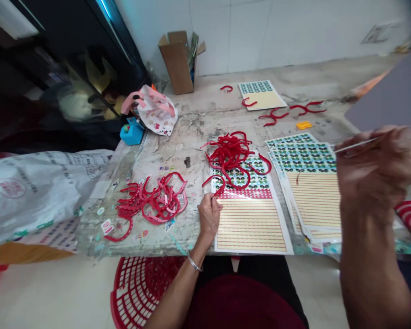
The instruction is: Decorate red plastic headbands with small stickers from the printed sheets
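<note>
My left hand is closed on one end of a red curved band, over a sticker sheet with rows of green-and-black prints and yellow strips. Raised at the right, my right hand is smeared by motion; its fingers are closed on a thin white strip. A heap of red curved bands lies on the far part of the sheet. To the left is a second pile of red bands, with pale marks on some. More printed sheets lie stacked beneath and beside my right hand.
Toward the wall stand a cardboard box, a white bag with pink handles and a blue box. Another sheet, loose red bands and a yellow piece lie farther back. A red basket is below the table edge.
</note>
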The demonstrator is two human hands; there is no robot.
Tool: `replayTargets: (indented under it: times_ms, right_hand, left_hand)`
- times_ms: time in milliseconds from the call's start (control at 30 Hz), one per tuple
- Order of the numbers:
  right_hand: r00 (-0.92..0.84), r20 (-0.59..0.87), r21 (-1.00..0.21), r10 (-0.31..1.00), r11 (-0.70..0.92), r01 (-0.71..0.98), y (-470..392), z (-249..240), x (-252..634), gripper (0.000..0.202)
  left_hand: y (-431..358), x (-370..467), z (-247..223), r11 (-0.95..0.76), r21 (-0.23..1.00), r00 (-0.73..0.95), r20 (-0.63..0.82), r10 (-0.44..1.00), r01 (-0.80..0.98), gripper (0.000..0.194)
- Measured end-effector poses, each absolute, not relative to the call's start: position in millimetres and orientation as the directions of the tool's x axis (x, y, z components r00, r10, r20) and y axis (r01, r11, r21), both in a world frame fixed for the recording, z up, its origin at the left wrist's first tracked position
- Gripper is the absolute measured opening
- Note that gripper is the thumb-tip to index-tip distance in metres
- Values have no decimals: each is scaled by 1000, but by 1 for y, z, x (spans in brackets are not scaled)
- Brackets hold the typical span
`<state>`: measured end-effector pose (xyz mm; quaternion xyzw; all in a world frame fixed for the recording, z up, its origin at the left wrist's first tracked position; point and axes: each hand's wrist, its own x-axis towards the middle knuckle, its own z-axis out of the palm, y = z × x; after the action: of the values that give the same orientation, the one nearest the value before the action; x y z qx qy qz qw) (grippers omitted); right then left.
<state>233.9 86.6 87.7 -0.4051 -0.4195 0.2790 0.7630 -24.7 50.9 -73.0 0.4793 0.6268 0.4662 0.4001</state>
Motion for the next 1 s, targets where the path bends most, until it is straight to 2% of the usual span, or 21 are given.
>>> replayTargets:
  times_ms: [100, 200, 300, 400, 533, 667, 733, 800, 867, 933, 1000]
  right_hand:
    - [354, 426, -902, 833, 421, 97, 77, 83, 228, 7]
    - [7, 318, -916, 948, 306, 261, 70, 65, 208, 12]
    - [-239, 280, -844, 930, 357, 401, 63, 58, 188, 15]
    - [-313, 352, -735, 882, 468, 491, 56, 63, 178, 13]
    - [-353, 450, -521, 820, 563, 642, 51, 69, 177, 11]
    - [-257, 535, -320, 805, 475, 820, 45, 66, 181, 21]
    - [-150, 538, -349, 830, 381, 856, 38, 54, 182, 27]
    - [-64, 470, -470, 880, 311, 826, 27, 33, 179, 25]
    - [-68, 350, -613, 934, 283, 737, 15, 4, 172, 22]
    - [-83, 283, -684, 955, 262, 681, 5, -23, 163, 19]
    - [-49, 306, -745, 951, 271, 610, -1, -41, 154, 20]
  left_hand:
    - [48, -23, -56, 99, 980, -195, -65, 979, 170, 14]
    - [42, -16, -21, 58, 993, -146, -42, 988, 106, 19]
    - [38, -6, 18, 35, 997, 9, -35, 999, -68, 18]
    - [37, 4, 45, 42, 980, 109, -21, 994, -196, 17]
    - [35, 12, 53, 41, 967, 103, -15, 995, -253, 16]
    - [32, 14, 50, 19, 971, 50, -7, 999, -236, 16]
    - [33, 14, 49, 9, 967, 24, -3, 1000, -256, 16]
    - [34, 13, 51, 4, 957, 10, -1, 1000, -290, 16]
    - [37, 13, 53, 5, 944, 9, -3, 1000, -330, 16]
    - [39, 14, 55, 17, 924, 15, -12, 1000, -381, 15]
    - [39, 16, 57, 34, 903, 30, -23, 999, -428, 14]
